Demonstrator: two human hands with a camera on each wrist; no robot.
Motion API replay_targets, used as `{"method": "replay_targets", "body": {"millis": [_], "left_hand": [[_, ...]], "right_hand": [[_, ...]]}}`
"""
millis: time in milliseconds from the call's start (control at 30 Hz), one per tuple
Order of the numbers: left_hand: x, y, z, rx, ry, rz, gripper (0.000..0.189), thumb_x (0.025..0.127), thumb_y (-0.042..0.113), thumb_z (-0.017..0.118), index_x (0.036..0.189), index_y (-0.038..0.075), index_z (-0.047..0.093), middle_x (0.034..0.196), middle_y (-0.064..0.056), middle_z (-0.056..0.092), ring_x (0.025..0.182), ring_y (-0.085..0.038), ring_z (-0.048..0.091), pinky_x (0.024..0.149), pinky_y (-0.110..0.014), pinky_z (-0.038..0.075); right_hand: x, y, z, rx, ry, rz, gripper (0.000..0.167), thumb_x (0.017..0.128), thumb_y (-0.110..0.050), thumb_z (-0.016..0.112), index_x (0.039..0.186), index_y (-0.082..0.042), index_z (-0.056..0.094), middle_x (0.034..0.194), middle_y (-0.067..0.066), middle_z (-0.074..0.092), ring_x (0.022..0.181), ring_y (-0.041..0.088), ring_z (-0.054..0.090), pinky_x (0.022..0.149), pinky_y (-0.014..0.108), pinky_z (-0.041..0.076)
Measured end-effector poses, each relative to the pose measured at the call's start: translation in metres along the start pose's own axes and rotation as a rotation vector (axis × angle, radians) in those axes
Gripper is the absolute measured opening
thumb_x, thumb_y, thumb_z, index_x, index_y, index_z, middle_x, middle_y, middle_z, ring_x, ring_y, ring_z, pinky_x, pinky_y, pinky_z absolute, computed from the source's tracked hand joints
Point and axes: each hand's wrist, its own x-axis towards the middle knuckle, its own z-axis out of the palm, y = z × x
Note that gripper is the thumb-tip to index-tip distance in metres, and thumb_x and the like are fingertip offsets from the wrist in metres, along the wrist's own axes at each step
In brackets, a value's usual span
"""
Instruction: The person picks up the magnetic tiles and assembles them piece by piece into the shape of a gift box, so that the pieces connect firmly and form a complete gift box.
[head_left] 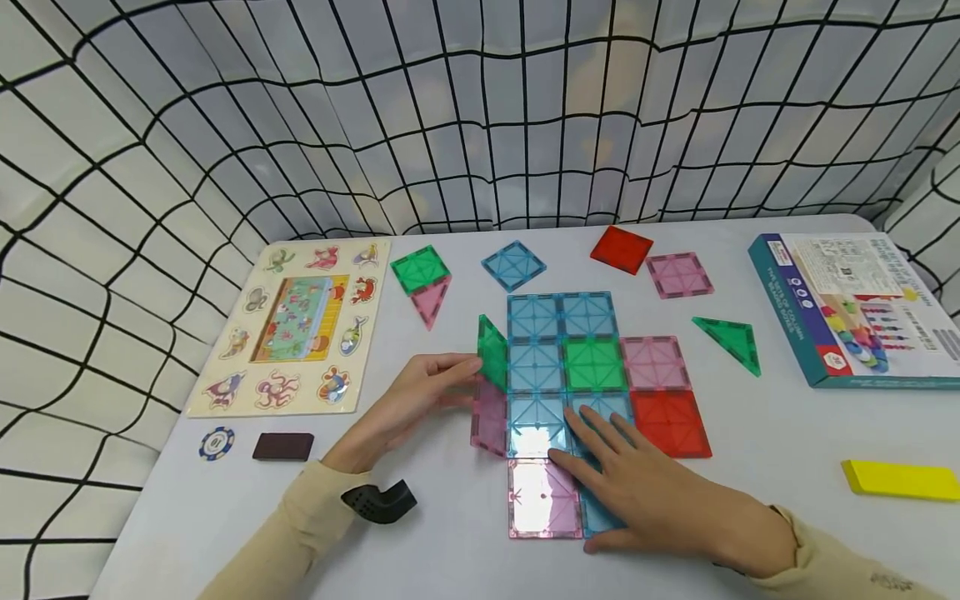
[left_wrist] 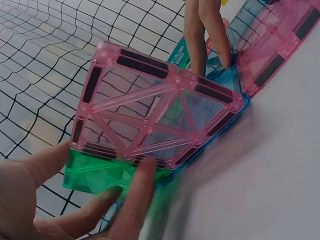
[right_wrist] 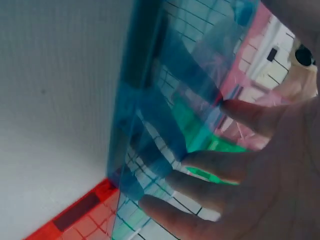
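Flat magnetic tiles in blue, green, pink and red lie joined on the table. Along their left side stand a green tile (head_left: 492, 353) and a pink square tile (head_left: 490, 418), tilted up from the blue edge. My left hand (head_left: 420, 396) pinches the green tile at its outer edge, with thumb and fingers around it in the left wrist view, where the pink tile (left_wrist: 145, 107) leans right beside. My right hand (head_left: 645, 475) rests on the lower blue tiles with fingers spread, fingertips pressing near a blue square (head_left: 536, 421). A pink square (head_left: 543, 500) lies left of it.
Behind lie loose tiles: a green square (head_left: 420, 269), blue square (head_left: 513, 266), red square (head_left: 621, 249) and pink square (head_left: 679, 275). A green triangle (head_left: 731, 342) is right. A wooden puzzle board (head_left: 206, 392), box (head_left: 862, 308), yellow block (head_left: 900, 481) and dark block (head_left: 283, 447) surround.
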Motion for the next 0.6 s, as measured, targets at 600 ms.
{"method": "replay_targets", "body": {"millis": [600], "left_hand": [[0.005, 0.002, 0.012, -0.041, -0.109, -0.008, 0.057, 0.111, 0.032, 0.046, 0.147, -0.012, 0.049, 0.147, -0.027, 0.054, 0.135, -0.038, 0.056, 0.095, -0.040, 0.060]], "right_hand": [[0.001, 0.009, -0.032, -0.146, 0.225, -0.337, 0.036, 0.102, -0.038, 0.068, 0.131, -0.018, 0.073, 0.107, -0.004, 0.076, 0.094, 0.013, 0.072, 0.084, 0.036, 0.062]]}}
